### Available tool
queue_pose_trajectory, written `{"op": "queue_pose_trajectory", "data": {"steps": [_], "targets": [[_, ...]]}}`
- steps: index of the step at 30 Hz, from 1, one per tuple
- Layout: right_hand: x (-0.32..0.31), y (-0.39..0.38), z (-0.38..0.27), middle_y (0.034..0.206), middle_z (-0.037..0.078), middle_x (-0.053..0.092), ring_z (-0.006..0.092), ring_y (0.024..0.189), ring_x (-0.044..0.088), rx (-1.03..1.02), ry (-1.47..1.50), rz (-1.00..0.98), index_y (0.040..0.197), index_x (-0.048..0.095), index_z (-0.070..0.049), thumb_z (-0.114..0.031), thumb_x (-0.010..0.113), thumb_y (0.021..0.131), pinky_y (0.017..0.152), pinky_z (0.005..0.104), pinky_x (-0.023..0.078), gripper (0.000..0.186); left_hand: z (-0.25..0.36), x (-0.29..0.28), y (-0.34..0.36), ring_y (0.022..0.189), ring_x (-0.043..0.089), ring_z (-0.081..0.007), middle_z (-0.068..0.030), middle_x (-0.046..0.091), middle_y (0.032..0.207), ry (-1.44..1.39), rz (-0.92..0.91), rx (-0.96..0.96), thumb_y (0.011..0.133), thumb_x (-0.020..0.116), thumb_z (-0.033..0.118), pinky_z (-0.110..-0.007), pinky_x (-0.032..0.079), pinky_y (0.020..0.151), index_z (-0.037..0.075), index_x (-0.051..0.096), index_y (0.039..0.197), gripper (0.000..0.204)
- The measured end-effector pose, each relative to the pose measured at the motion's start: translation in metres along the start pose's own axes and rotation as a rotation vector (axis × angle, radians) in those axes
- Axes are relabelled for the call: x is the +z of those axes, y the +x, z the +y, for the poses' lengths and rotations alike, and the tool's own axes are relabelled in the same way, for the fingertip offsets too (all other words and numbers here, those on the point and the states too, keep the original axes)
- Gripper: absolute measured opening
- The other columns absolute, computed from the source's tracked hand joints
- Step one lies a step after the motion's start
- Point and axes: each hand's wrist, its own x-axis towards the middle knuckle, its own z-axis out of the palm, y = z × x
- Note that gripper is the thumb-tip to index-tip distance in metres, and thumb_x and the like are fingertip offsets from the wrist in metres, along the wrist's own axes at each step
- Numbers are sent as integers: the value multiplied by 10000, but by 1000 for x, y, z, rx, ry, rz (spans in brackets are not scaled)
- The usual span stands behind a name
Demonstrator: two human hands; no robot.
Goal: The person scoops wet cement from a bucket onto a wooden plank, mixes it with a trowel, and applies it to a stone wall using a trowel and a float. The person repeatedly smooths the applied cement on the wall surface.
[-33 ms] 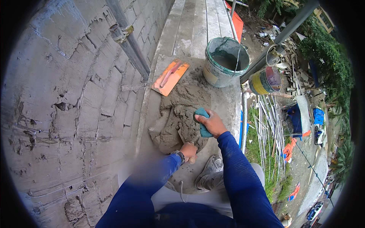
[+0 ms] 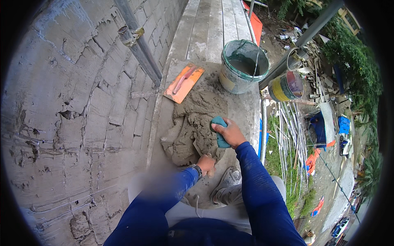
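Note:
My left hand [image 2: 206,163] is closed round the wooden handle of a trowel [image 2: 197,147], its blade sunk in a heap of wet grey mortar [image 2: 180,141]. My right hand [image 2: 232,133] grips a teal sponge-like block [image 2: 222,142], thumb on its near face, over the heap's right edge. Beyond the mortar lies an orange plastering float [image 2: 183,87] with a reddish handle, tilted on the board. Mortar hides part of the trowel blade.
A green-rimmed bucket [image 2: 240,82] with grey liquid stands at the far right of the mortar board [image 2: 240,104]. Planks [image 2: 213,24] run onward. A rough block wall [image 2: 98,123] rises on the left. Metal poles [image 2: 141,49] flank me; a yellow-banded bucket [image 2: 280,90] hangs outside.
Both hands have shifted slightly to the right, the trowel and teal block moving along with them. The float and buckets stay where they were.

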Motion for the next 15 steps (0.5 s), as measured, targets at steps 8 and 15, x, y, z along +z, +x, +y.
{"op": "queue_pose_trajectory", "data": {"steps": [8,15], "targets": [[-18,-11,2,985,194,686,258,867,657,-75,-140,81,1116,639,59,-433,728,842,797,386,509,570,4,22,-85,659,582,-186,-57,557,790,-536,-137,-79,959,599,215,-374,503,562,73,527,979,161],[-20,3,-8,1024,210,691,306,929,666,-136,-118,86,1112,648,37,-433,730,837,847,398,501,551,-1,-52,-176,630,573,-153,-52,547,813,-277,-44,-122,960,609,176,-321,506,531,71,503,991,153]]}}
